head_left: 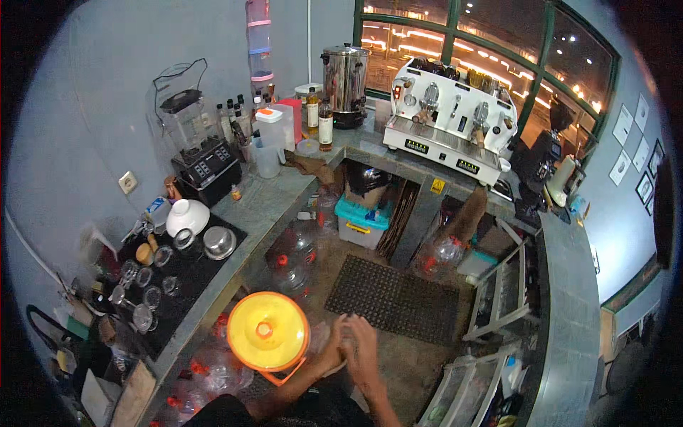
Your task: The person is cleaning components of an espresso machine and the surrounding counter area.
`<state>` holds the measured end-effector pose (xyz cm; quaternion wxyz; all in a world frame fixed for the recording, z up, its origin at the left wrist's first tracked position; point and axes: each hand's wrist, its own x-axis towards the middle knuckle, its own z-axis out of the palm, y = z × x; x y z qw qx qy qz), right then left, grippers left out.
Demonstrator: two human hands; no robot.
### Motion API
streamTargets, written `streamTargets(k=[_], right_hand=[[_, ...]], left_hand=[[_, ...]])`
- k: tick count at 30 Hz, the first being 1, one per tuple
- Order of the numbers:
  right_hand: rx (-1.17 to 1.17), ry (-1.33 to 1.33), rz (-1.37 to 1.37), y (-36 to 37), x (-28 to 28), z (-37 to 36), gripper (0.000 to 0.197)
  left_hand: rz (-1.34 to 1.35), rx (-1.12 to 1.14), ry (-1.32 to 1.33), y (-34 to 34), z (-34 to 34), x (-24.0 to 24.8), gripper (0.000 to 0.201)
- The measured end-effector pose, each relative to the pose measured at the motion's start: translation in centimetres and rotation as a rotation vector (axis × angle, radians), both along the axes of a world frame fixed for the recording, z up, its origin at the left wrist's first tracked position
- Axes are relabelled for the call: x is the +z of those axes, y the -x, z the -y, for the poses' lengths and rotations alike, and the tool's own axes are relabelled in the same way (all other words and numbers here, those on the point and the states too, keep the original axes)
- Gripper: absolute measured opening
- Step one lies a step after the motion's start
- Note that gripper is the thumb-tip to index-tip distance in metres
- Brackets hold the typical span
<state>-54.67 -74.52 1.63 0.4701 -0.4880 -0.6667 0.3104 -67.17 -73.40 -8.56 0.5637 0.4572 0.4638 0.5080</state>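
My left hand point(330, 356) and my right hand point(363, 350) meet in front of me, low in the view, over the floor. Their fingers are bent and pressed together, the right hand's partly over the left's. Anything between them is hidden. Just left of my hands is a round tub with a yellow lid point(247, 320), an orange rim and an orange knob. An orange handle point(283, 373) shows at its lower edge, close to my left forearm. Neither hand is seen gripping the tub.
Glasses point(151, 297), a white bowl point(188, 215) and a blender point(203, 160) stand on the left counter. At the back are a metal urn point(345, 78) and an espresso machine point(455, 107). Large clear bottles point(288, 274) and a rubber mat point(391, 295) lie on the floor; shelves point(501, 285) stand right.
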Motion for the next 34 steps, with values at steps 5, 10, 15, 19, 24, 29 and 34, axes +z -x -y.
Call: streamTargets(k=[5, 10, 15, 19, 24, 29, 34], right_hand=[[0.257, 0.029, 0.542, -1.3, -1.9, -13.0, 0.059], [0.245, 0.125, 0.269, -2.3, -2.5, -25.2, 0.073], [0.633, 0.315, 0.247, 0.1, 2.5, -31.4, 0.079], [0.858, 0.209, 0.339, 1.2, -0.3, -36.2, 0.072], [0.968, 0.263, 0.051, 2.3, -7.4, -46.4, 0.039], [0.692, 0.373, -0.024, 6.7, -3.3, -60.5, 0.023], [0.531, 0.158, -0.149, 13.8, -2.2, -74.5, 0.035]], left_hand=[[-0.198, 0.126, -0.261, -3.1, -12.2, 0.5, 0.072], [-0.414, 0.263, -0.441, -5.9, -21.2, 1.8, 0.077], [-0.432, 0.326, -0.470, -3.2, -29.4, 2.2, 0.082], [-0.210, 0.390, -0.507, 2.2, -34.0, 2.9, 0.069], [-0.110, 0.826, -0.130, 5.4, -40.3, 2.9, 0.030], [-0.146, 0.876, -0.105, 11.9, -48.5, 4.2, 0.012], [-0.215, 0.908, -0.092, 15.5, -60.2, 6.7, 0.020]])
